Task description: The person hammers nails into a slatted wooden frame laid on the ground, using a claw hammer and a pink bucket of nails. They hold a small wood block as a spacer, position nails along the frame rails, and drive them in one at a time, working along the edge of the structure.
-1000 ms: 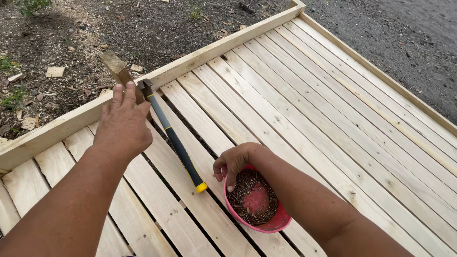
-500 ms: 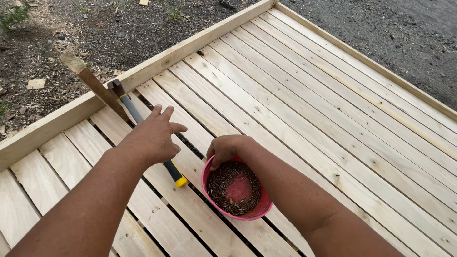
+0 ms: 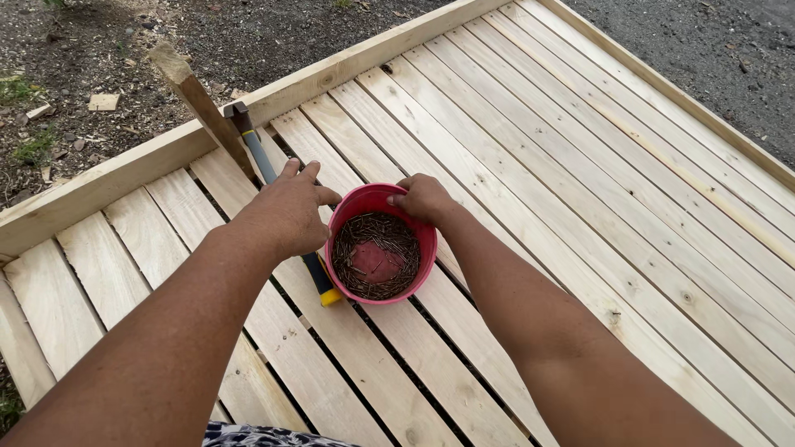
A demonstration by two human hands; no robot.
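- Red bowl (image 3: pixel 418 240) of small nails (image 3: pixel 364 236): set on slatted wooden deck (image 3: pixel 580 165).
- Right hand (image 3: pixel 424 199): fingers closed on bowl's far rim.
- Left hand (image 3: pixel 286 211): fingers loosely spread, nothing gripped, beside bowl, over hammer (image 3: pixel 257 157).

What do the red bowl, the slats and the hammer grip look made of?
Red bowl: likely plastic, with a smooth, evenly coloured thin rim; it holds dark, thin nails, probably steel. Slats: pale bare wood, unpainted, with grain and knots showing. Hammer: the grip looks like grey-black rubber or plastic with a yellow end cap; the head looks like dark metal.
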